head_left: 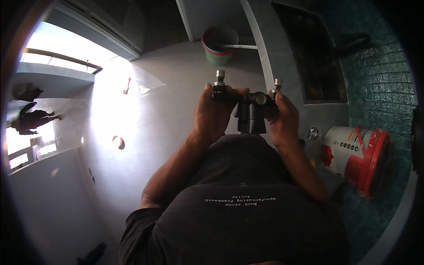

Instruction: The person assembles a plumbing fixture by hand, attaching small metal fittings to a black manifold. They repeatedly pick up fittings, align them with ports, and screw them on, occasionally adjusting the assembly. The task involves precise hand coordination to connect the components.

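Between my two hands is what looks like a black wall-mounted mixer tap (250, 115), held in front of my torso. Two silver fittings, a left one (219, 77) and a right one (277, 85), stick up from its ends. The fingers of my left hand (213, 114) wrap round the left end, with the thumb near the base of the fitting. My right hand (283, 123) grips the other end, thumb beside the second fitting. A small round face (260, 98) shows on the bar, and a thicker dark part hangs below it.
Ahead stands a pale green bucket (218, 58) with a red rim and a white-handled tool inside. A white and red bucket (346, 148) lies tipped at right, by teal tiles (377, 84). A brush (127, 86) and a round object (118, 141) lie on the bright floor at left.
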Demonstrator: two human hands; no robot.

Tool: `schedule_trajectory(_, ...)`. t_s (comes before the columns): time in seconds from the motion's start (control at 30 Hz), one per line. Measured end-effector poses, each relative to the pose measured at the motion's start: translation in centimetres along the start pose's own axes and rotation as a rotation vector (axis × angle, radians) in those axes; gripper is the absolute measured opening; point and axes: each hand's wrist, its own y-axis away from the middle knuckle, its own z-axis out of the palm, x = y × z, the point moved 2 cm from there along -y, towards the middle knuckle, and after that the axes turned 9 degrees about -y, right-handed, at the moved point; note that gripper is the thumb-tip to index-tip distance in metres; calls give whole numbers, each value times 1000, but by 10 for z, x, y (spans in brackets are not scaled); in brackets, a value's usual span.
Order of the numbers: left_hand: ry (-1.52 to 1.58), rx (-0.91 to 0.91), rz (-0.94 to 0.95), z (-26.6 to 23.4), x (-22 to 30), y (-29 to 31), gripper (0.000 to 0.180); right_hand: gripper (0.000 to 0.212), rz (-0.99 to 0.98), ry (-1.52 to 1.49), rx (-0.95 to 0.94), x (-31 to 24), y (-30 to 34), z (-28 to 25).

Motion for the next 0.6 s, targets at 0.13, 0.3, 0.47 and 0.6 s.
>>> schedule_trajectory(0.13,-126,214,-64,-2,4,8,52,30,31,-16,-25,5,4,-9)
schedule_trajectory(0.3,-421,293,-158,-5,29,8,48,30,6,49,-49,6,8,-17)
schedule_trajectory(0.47,-270,292,-229,4,32,0,46,31,12,60,-80,8,5,-16)
schedule_trajectory(0.6,-242,298,-215,6,33,-3,40,32,-14,102,-119,8,4,-10)
